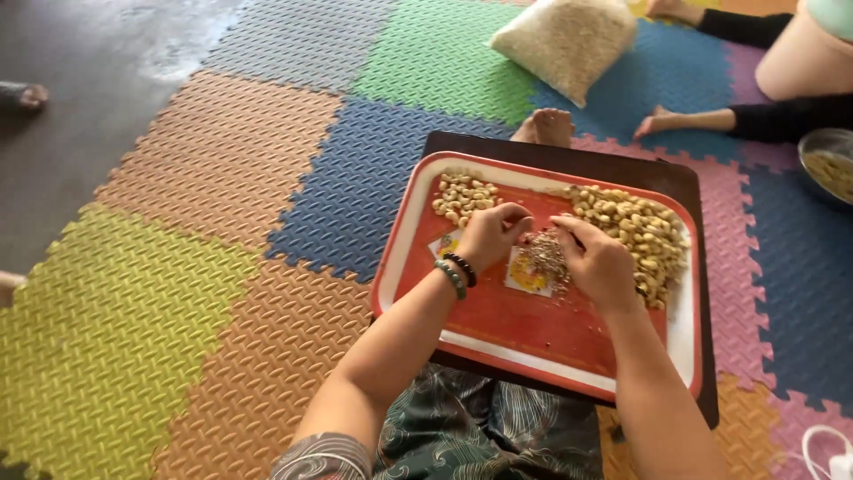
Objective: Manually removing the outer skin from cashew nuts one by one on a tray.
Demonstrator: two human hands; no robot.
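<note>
Foam puzzle mats (pixel 222 178) in brown, yellow-green, blue, green and pink cover the floor, with bare grey concrete at the far left. On them, over the person's lap, a dark low board (pixel 657 173) carries a red tray with a white rim (pixel 533 342).

At the tray's left back corner lies a small heap of pale peeled nuts (pixel 464 197). Just right of it the left hand (pixel 489 236), with two bead bracelets (pixel 457 271) on the wrist, hovers over the tray's middle, its fingers (pixel 515 218) pinched together on something too small to make out. Between the hands sits a little pile of brown husk scraps (pixel 544 258), partly covering a yellow picture on the tray. The right hand (pixel 600 262) is just beside that pile, fingers curled inward on a small piece; what it grips cannot be told. Behind and right of this hand spreads a larger heap of nuts (pixel 644 236), reaching the tray's right rim.

Farther back a clear plastic bag of nuts (pixel 569 36) lies on the mats. At the far right another person sits, with a metal bowl (pixel 831 160) near them.
</note>
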